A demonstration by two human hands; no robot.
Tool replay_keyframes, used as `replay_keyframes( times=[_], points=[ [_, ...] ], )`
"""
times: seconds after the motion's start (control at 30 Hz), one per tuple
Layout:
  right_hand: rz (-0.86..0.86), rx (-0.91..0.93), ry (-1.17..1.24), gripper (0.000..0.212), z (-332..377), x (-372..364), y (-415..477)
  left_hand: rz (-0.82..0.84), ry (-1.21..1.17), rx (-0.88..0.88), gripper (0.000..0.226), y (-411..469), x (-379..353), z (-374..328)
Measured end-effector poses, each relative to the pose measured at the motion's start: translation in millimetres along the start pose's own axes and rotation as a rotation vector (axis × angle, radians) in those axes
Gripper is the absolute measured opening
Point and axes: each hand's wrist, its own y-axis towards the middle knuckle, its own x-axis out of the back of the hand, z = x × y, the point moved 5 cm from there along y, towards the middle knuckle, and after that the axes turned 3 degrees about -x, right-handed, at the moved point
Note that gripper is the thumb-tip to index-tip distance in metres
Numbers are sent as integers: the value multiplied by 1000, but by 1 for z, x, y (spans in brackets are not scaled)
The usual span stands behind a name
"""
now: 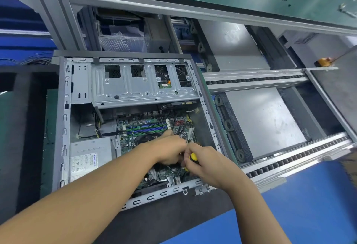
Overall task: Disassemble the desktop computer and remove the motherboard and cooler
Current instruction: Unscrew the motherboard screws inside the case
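Green motherboard [154, 126], grey case [63, 120], yellow-and-black screwdriver handle [193, 157], blue floor [309, 205]

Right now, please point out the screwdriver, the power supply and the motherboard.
screwdriver [193, 156]: head view, yellow handle end.
power supply [90, 147]: head view, grey top face.
motherboard [139, 122]: head view, green board above memory slots.

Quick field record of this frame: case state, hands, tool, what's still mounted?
case: open, lying flat on dark mat
left hand: over motherboard, grip unclear
right hand: grips yellow-black screwdriver
motherboard: inside case
power supply: inside, near-left corner
drive cage: mounted, far end
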Motion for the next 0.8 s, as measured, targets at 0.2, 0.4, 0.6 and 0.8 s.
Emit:
replay_keyframes(
  times=[0.2,0.4,0.6,0.8],
  points=[
    [-5,-2,28,2,0,0,-3,3,43,-27,33,1,-4,0],
    [12,-28,32,3,-1,-1,-2,-33,38,-50,41,4,-4,-4],
    [36,-40,37,6,-1,1,-5,-106,94,-84,35,7,-2,-11],
    [79,-53,31,5,-2,1,-9,-105,112,-99,36,6,-1,-14]
  ],
)
